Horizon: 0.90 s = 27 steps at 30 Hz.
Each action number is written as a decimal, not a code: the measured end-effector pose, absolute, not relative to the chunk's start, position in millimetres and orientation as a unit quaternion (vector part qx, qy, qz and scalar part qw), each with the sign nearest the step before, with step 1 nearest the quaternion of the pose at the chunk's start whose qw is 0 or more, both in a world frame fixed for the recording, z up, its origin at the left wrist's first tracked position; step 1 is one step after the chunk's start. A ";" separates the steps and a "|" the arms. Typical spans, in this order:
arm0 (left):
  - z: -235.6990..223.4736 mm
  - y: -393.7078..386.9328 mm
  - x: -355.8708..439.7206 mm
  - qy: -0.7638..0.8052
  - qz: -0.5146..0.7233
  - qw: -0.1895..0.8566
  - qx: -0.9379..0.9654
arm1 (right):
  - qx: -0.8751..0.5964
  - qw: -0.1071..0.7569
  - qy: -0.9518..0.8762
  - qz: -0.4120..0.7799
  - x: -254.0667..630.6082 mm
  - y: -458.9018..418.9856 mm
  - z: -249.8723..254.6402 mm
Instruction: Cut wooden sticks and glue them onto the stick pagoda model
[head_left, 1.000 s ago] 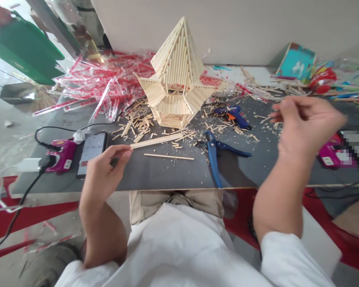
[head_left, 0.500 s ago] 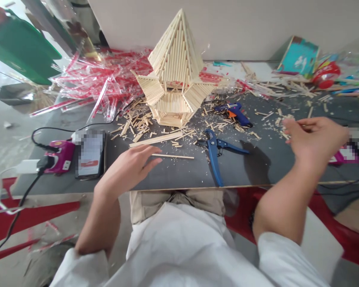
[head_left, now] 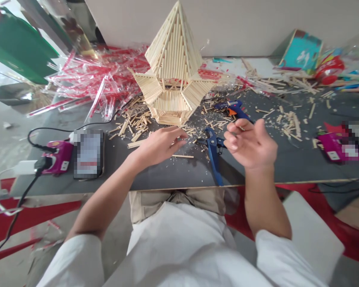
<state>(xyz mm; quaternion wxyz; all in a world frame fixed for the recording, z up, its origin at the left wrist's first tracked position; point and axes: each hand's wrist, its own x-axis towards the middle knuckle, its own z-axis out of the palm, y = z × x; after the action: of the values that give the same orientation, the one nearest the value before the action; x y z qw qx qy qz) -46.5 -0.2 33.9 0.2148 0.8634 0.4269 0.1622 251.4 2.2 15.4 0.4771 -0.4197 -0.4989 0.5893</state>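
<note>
Just below the frame's middle, a thin stick lies nearly level, left to right, on the tabletop, its left end hidden by the left hand; that hand's grip I cannot tell. The right hand, loosely curled, thumb apart, overlaps the blue cutter, whose visible handle points downward.

Cutter blue; stick model tan; tabletop grey.

A phone beside a magenta power block, a green bin farther off
</note>
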 end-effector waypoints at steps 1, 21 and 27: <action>30.6 1.0 -46.4 0.426 0.164 0.213 0.864 | -0.407 0.478 -0.492 0.603 247.0 3.4 16.3; -0.3 4.7 -64.9 0.473 0.123 0.162 0.857 | -0.487 0.378 -0.616 0.490 246.4 -8.9 8.3; -2.2 4.8 -63.4 0.470 0.131 0.174 0.855 | -0.595 0.252 -0.746 0.162 266.8 -31.1 -5.7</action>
<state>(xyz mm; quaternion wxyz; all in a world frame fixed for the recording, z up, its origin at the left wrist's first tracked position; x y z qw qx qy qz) -63.4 4.8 -2.2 0.1739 0.8554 0.4700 0.1311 266.8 -31.1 -5.7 0.2521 -0.5953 -0.7456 0.1617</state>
